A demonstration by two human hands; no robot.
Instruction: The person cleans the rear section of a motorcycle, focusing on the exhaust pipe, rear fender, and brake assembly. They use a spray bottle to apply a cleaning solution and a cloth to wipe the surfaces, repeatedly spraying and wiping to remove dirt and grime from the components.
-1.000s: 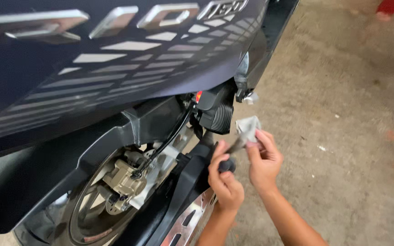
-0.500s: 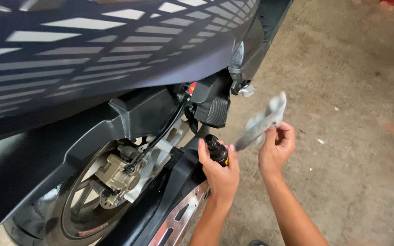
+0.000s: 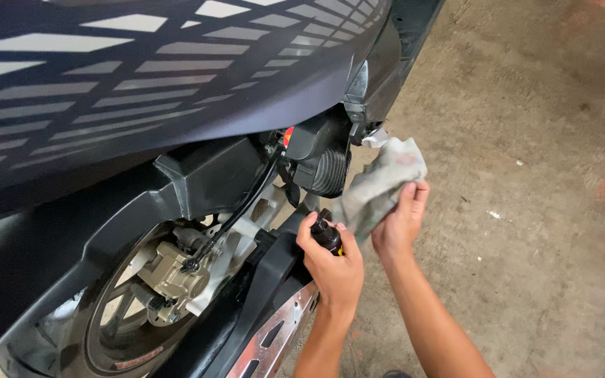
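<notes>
1. Left hand [image 3: 334, 262] curled around a small black bottle [image 3: 327, 234], fingers wrapped tight, cap end pointing up toward the scooter [image 3: 176, 105].
2. Right hand [image 3: 399, 222] pinches a grey rag [image 3: 379, 185], fingers pressed together on the cloth.
3. Rag hangs just beside the black shock [image 3: 327, 171], above the bottle.
4. Brake caliper [image 3: 169, 269] sits at the rear wheel, lower left.
5. Concrete floor [image 3: 540, 175] on the right.

Grey rag [image 3: 379, 185] — crumpled, held upright; small black bottle [image 3: 327, 236] just beside it, gripped.
</notes>
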